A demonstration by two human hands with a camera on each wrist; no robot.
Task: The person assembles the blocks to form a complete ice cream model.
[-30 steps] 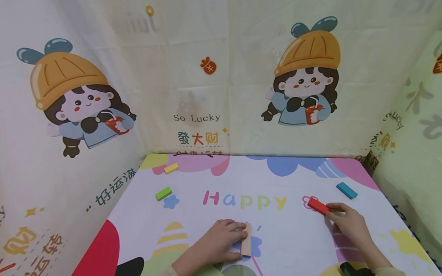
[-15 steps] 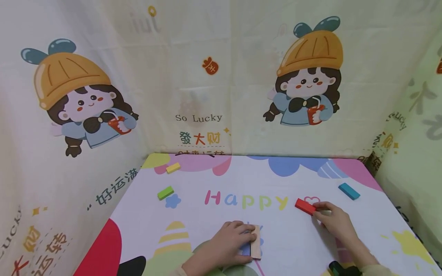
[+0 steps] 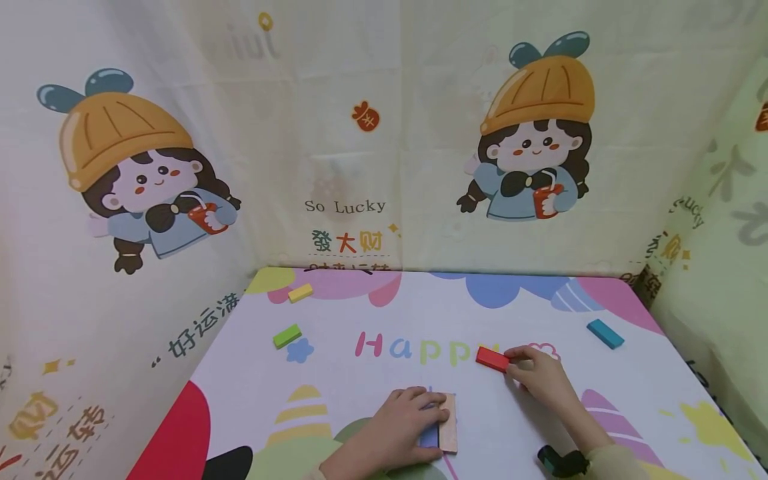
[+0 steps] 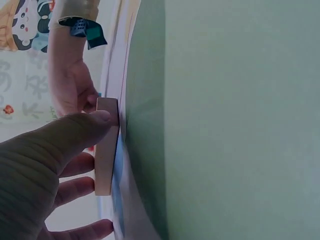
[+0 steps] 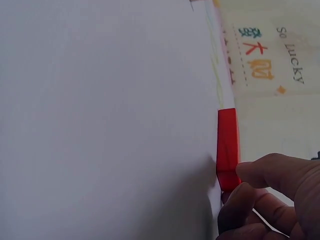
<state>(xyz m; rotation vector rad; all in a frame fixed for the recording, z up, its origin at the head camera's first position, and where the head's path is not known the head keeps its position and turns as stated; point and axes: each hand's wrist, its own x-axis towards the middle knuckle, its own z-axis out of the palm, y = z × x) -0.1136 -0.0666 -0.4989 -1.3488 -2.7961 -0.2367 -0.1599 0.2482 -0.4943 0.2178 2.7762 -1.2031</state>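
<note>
My left hand (image 3: 403, 427) holds a plain wooden block (image 3: 448, 423) near the front middle of the table, thumb at its near end and fingers at its far part. In the left wrist view, the thumb lies across the pale block (image 4: 106, 155), with the other fingers behind it. To the right and farther back, my right hand (image 3: 543, 377) pinches one end of a red block (image 3: 492, 359) between thumb and fingers, over the last printed letter of "Happy". In the right wrist view, the red block (image 5: 228, 145) points away from the fingertips, its far end free.
A green block (image 3: 287, 337) and a yellow block (image 3: 301, 293) lie at the left and back left. On the right lies a blue block (image 3: 605, 333). Printed cloth walls (image 3: 432, 233) stand around the back and sides of the patterned table (image 3: 336, 373).
My right hand has carried the red block left, from the printed flower to the last letters of "Happy". The left hand has shifted slightly right with the wooden block.
</note>
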